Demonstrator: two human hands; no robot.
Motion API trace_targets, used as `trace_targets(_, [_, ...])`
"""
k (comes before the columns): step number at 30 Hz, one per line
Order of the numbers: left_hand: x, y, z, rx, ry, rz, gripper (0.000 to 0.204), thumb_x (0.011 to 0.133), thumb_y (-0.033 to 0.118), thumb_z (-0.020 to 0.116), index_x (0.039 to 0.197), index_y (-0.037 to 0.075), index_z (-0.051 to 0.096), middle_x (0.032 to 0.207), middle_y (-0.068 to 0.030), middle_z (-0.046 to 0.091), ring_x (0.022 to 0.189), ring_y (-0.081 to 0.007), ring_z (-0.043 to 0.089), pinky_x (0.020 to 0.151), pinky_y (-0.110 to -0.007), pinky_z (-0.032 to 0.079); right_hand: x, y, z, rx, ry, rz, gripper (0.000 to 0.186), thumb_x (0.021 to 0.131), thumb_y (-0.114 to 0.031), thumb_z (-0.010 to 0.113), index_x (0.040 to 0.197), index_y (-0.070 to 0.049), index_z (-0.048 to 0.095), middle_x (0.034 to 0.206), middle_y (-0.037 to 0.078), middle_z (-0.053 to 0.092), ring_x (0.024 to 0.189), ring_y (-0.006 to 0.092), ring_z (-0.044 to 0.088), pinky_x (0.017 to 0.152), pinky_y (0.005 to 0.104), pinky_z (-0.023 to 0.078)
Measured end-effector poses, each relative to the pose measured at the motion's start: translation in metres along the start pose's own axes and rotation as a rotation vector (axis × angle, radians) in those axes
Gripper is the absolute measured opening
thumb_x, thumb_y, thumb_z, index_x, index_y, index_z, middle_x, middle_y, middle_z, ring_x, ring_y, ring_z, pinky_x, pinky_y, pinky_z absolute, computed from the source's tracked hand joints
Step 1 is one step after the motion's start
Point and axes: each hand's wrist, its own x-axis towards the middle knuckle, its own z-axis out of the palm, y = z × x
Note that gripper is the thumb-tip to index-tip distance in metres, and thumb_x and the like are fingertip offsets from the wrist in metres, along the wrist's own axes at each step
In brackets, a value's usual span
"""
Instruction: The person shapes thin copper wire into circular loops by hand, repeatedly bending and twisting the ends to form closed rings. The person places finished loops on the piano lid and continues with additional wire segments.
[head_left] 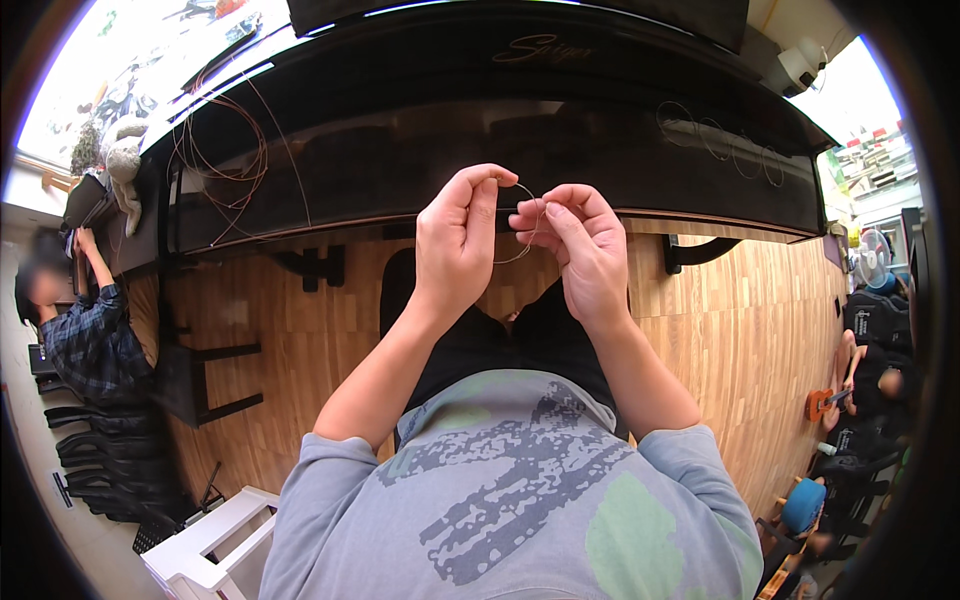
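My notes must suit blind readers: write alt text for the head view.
A person's left hand and right hand pinch a thin, curved, silvery metal wire before a long, glossy black piano-like cabinet. Coiled copper-coloured wire lies on it at left, thin pale wire loops at right. A light-brown wooden plank floor shows below.

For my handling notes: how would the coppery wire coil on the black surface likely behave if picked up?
The coppery wire coil is probably light, its strands being thin. It likely springs, since its loops hold wide curves, and may tangle, as strands cross loosely.
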Motion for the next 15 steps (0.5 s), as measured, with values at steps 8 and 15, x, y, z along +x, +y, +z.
trace_targets(8, [-0.0040,0.0049,-0.0002,-0.047,-0.014,-0.030,0.018,0.099,0.008,0.048,0.101,0.001,0.064,0.071,0.0024,0.055,0.055,-0.0004,0.038,0.048,-0.019,0.031,-0.0063,-0.0069,0.0059,0.227,-0.065,0.123,0.010,0.098,-0.011,0.053,0.104,-0.003,0.054,0.079,0.007,0.064,0.069,0.0148,0.065,0.069,0.0281,0.055])
trace_targets(15, [-0.0033,0.0019,-0.0041,-0.436,-0.205,-0.189,0.020,0.102,0.014,0.046,0.102,0.002,0.061,0.062,0.0075,0.047,0.049,0.0024,0.033,0.044,-0.016,0.025,-0.0064,-0.0045,-0.0025,0.570,-0.397,0.303,0.010,0.098,-0.011,0.053,0.105,-0.004,0.055,0.079,0.007,0.065,0.074,0.0162,0.066,0.071,0.0283,0.054])
